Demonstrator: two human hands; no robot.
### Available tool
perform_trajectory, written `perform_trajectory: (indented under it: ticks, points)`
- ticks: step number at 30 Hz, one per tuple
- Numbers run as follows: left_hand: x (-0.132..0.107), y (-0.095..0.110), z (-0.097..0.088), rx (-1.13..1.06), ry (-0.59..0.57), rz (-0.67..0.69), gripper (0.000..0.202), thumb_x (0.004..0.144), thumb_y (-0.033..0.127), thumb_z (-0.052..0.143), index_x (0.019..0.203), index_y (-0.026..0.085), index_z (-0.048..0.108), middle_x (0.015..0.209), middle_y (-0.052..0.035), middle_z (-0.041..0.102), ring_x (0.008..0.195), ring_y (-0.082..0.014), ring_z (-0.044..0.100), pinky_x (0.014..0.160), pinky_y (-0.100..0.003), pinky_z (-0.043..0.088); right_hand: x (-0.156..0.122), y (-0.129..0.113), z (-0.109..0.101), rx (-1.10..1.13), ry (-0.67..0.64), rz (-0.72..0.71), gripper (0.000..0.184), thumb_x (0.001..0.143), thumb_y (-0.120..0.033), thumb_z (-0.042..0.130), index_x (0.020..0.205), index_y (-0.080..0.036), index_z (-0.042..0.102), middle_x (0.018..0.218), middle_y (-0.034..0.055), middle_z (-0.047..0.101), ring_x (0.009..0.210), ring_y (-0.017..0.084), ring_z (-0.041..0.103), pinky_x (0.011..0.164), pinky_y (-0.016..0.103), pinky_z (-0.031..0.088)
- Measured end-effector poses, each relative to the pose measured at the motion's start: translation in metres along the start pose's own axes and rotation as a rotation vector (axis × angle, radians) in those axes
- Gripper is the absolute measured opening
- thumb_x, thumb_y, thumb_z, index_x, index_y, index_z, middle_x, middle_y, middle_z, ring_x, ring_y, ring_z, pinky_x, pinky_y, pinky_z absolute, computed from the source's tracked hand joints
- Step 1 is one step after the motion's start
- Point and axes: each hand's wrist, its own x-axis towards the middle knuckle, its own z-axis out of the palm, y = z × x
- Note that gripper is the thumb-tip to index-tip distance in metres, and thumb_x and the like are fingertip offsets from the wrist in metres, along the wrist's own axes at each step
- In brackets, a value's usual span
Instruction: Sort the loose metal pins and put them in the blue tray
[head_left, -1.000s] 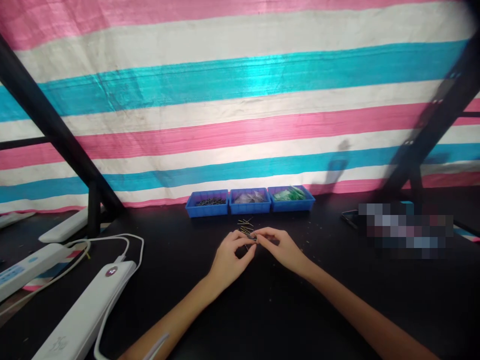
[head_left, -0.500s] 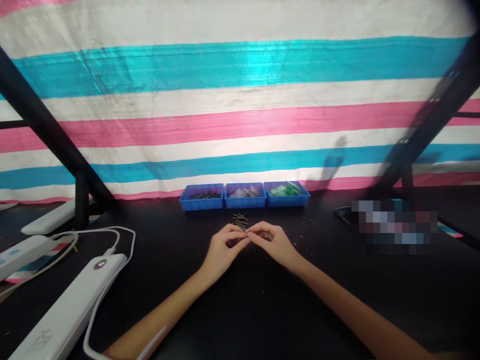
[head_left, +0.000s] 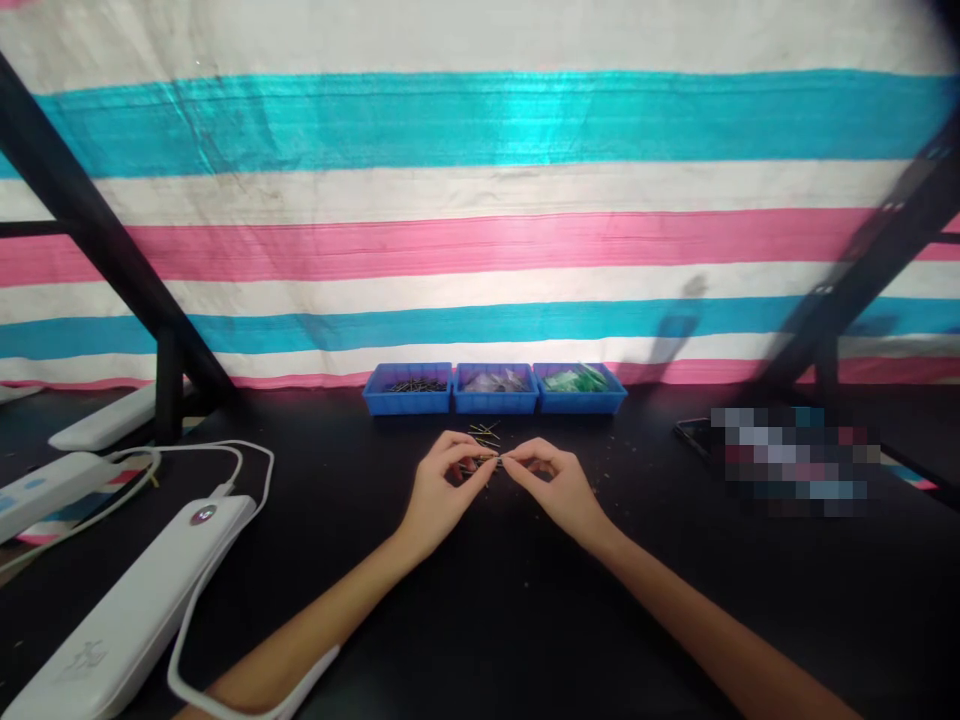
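Note:
My left hand (head_left: 442, 485) and my right hand (head_left: 551, 485) meet fingertip to fingertip above the black table. Thumb and forefinger are pinched on each, around something small and thin that I cannot make out. Just beyond them lies a little pile of thin brass-coloured pieces, like screws or pins (head_left: 486, 432), partly covered by my left fingers. Behind the pile, a blue bin (head_left: 409, 403) contains many similar dark thin pieces. The middle blue bin (head_left: 495, 403) has clear plastic pieces in it, and the right blue bin (head_left: 580, 403) green and clear plastic.
A white power bank (head_left: 142, 610) with a white cable (head_left: 271, 480) lies on the left, near a white power strip (head_left: 52, 490). On the right are a dark phone-like object (head_left: 694, 432) and a blurred-out patch. Black frame bars flank a striped sheet (head_left: 480, 235).
Both hands stay pinched together, with a slightly wider gap between their fingertips. The camera view has shifted a little.

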Motion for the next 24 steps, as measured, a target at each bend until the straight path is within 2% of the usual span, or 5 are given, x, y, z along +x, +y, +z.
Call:
perform_trajectory:
  ticks: [3, 7, 11, 19, 24]
  points:
    - [-0.001, 0.002, 0.000, -0.030, 0.011, 0.007, 0.017, 0.078, 0.031, 0.057, 0.085, 0.019, 0.066, 0.087, -0.0038, 0.054, 0.066, -0.0094, 0.051, 0.056, -0.023, 0.042, -0.004, -0.005, 0.003, -0.018, 0.030, -0.081, 0.014, 0.077, -0.030, 0.058, 0.076, -0.019, 0.067, 0.077, 0.0040, 0.064, 0.072, 0.016, 0.058, 0.063, 0.028, 0.046]
    - [-0.003, 0.005, 0.002, -0.072, 0.002, 0.013, 0.015, 0.077, 0.031, 0.058, 0.082, 0.018, 0.065, 0.088, -0.0036, 0.054, 0.066, -0.0095, 0.051, 0.056, -0.023, 0.042, -0.009, -0.010, 0.010, -0.015, -0.035, -0.122, 0.012, 0.078, -0.027, 0.057, 0.075, -0.020, 0.066, 0.075, 0.0032, 0.061, 0.071, 0.015, 0.058, 0.065, 0.028, 0.047]
    - [-0.004, 0.005, 0.003, -0.081, -0.030, 0.012, 0.013, 0.077, 0.029, 0.058, 0.082, 0.018, 0.064, 0.088, -0.0034, 0.054, 0.067, -0.0095, 0.051, 0.057, -0.023, 0.042, -0.011, -0.010, 0.012, -0.028, -0.071, -0.109, 0.011, 0.078, -0.025, 0.058, 0.073, -0.020, 0.066, 0.076, 0.0028, 0.062, 0.071, 0.015, 0.058, 0.067, 0.027, 0.046]
    - [0.000, 0.003, -0.001, -0.057, 0.046, 0.030, 0.012, 0.078, 0.028, 0.055, 0.079, 0.017, 0.061, 0.088, -0.0033, 0.051, 0.067, -0.0089, 0.051, 0.055, -0.021, 0.041, -0.006, -0.004, 0.010, 0.021, 0.000, -0.069, 0.016, 0.078, -0.031, 0.058, 0.076, -0.018, 0.068, 0.072, 0.0031, 0.062, 0.067, 0.014, 0.056, 0.059, 0.026, 0.044]
    - [-0.002, 0.003, -0.004, 0.023, -0.036, 0.068, 0.013, 0.079, 0.028, 0.053, 0.080, 0.017, 0.060, 0.085, -0.0022, 0.052, 0.066, -0.0089, 0.051, 0.055, -0.021, 0.041, -0.002, 0.006, 0.008, 0.117, 0.030, -0.018, 0.020, 0.077, -0.035, 0.059, 0.078, -0.017, 0.068, 0.080, 0.0057, 0.065, 0.074, 0.017, 0.059, 0.065, 0.028, 0.048]
